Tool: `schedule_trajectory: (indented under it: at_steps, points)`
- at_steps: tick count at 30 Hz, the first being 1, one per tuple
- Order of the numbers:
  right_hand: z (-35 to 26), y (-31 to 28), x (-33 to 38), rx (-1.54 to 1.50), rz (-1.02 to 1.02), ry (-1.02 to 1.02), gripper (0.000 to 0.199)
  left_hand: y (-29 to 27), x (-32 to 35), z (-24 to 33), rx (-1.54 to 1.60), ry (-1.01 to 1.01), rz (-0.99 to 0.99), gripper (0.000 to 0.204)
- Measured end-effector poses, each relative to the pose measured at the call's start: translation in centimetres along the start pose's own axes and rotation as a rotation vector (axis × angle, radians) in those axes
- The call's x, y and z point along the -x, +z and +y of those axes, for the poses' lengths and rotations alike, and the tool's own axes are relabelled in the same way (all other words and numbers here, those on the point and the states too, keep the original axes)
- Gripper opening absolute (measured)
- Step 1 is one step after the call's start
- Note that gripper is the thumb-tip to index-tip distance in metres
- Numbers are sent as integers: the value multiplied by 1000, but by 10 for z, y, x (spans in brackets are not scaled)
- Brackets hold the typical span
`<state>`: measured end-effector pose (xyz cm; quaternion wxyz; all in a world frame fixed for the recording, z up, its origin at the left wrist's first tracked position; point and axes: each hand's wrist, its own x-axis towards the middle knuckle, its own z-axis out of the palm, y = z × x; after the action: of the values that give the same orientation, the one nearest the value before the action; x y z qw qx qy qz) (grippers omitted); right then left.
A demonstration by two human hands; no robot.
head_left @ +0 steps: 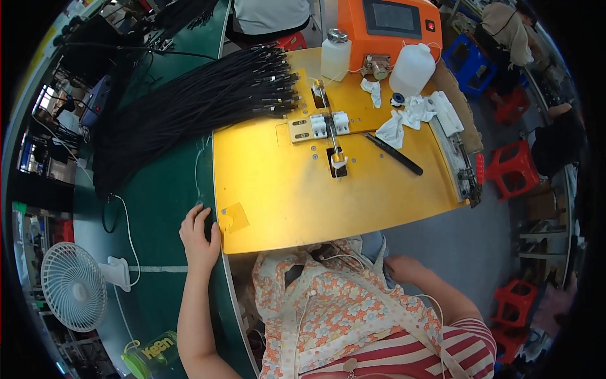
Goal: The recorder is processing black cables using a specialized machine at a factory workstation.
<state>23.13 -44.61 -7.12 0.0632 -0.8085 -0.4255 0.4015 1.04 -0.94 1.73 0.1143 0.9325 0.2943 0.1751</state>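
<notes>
1. The left hand [199,237] rests loosely curled on the green mat at the yellow board's [278,202] corner, holding nothing, probably bracing.
2. The black cable bundle [189,107] fans toward the metal fixture [325,126], within easy reach.
3. The right hand [404,268] is down at the lap; can't tell its grip.

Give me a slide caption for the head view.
Left hand rests at yellow board corner, right hand by lap, black cables piled beyond.

A dark rectangular screen [391,17] sits on the orange machine [353,25] behind the yellow board [284,189]
</notes>
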Motion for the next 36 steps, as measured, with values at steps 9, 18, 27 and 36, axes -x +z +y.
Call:
schedule_trajectory:
  at_steps: [9, 18, 27, 36]
  points:
    - [-38, -181, 7, -208, -323, -95, 20, -3, 0, 8, -50, -65, -61, 35]
    - [-57, -272, -14, -63, 755, -258, 5, 0, 0, 2, -7, -53, -71, 36]
    - [-48, -287, -42, -150, 1101, -220, 10, -5, 1, 4, -28, -112, -128, 38]
    - [-50, -278, -43, -47, 1097, -306, 12, -10, 2, 5, -70, -132, -124, 37]
